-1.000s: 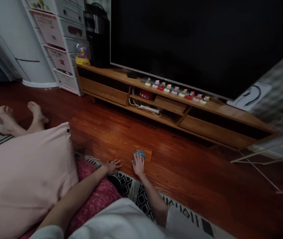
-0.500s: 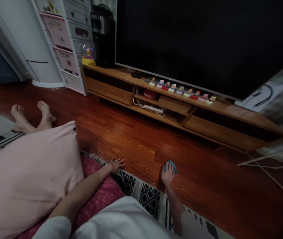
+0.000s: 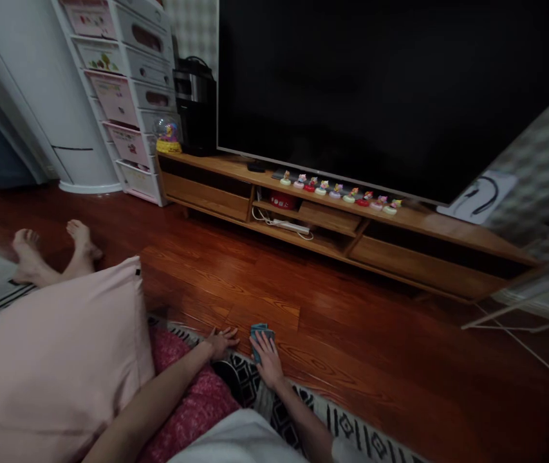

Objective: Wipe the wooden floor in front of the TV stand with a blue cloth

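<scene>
My right hand (image 3: 268, 361) lies over a folded blue cloth (image 3: 260, 332), pressing it on the wooden floor (image 3: 284, 315) beside the edge of the patterned rug (image 3: 346, 421). Its fingers are stretched out over the cloth. To the left of it, my left hand (image 3: 221, 343) rests flat at the rug's edge with its fingers spread, and it holds nothing. A gap of floor separates my left hand from the cloth.
A pink pillow (image 3: 62, 341) lies at the left, with bare feet (image 3: 78, 241) beyond it. Across the floor stands a wooden TV cabinet (image 3: 400, 257) with small figurines (image 3: 336, 191). A white rack (image 3: 506, 315) is at the right.
My right hand and the blue cloth have moved left across the floor, close to my left hand. My left hand stays spread in place. The view has tilted slightly upward.
</scene>
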A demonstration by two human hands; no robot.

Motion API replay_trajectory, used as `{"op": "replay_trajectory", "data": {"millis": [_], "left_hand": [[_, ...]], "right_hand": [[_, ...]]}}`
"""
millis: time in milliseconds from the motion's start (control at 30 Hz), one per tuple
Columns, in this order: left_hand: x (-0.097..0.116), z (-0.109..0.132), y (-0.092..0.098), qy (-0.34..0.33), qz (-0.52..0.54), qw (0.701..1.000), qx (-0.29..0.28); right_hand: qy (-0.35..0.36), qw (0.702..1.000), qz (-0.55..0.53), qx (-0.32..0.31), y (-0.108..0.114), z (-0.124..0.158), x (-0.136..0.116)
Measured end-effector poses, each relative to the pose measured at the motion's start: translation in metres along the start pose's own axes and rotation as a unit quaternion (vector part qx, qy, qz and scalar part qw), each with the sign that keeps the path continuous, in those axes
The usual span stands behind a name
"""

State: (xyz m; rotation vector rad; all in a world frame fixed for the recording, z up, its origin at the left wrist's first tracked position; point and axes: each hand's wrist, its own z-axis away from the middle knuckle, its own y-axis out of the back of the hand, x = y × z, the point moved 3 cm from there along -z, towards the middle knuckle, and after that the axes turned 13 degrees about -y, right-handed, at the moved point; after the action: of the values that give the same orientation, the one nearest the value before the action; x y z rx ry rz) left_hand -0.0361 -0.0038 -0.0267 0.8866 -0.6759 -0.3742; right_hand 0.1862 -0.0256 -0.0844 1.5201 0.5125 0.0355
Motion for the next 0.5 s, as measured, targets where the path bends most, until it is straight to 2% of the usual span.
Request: {"op": "replay_trajectory", "data": {"millis": [67, 133, 233, 300, 367, 433, 500], "left_hand": [[0.002, 0.002, 0.002, 0.000, -0.005, 1.000, -0.002], [0.003, 0.005, 0.005, -0.003, -0.013, 1.000, -0.007], [0.005, 0.006, 0.011, -0.019, -0.026, 0.999, 0.012], [0.008, 0.005, 0.016, -0.025, -0.032, 0.998, 0.055], [0.010, 0.003, 0.020, -0.017, -0.033, 0.995, 0.092], [0.013, -0.001, 0.021, 0.000, -0.033, 0.994, 0.100], [0.015, -0.004, 0.020, 0.020, -0.029, 0.996, 0.086]], "right_hand": [[-0.040, 0.999, 0.010, 0.023, 0.013, 0.014, 0.039], [-0.131, 0.989, 0.027, 0.062, 0.030, 0.027, 0.091], [-0.308, 0.943, 0.045, 0.115, 0.055, 0.039, 0.165], [-0.397, 0.905, 0.046, 0.142, 0.067, 0.040, 0.195], [-0.460, 0.871, 0.044, 0.165, 0.072, 0.032, 0.202], [-0.494, 0.851, 0.041, 0.175, 0.071, 0.017, 0.190], [-0.477, 0.863, 0.037, 0.165, 0.061, -0.002, 0.162]]}}
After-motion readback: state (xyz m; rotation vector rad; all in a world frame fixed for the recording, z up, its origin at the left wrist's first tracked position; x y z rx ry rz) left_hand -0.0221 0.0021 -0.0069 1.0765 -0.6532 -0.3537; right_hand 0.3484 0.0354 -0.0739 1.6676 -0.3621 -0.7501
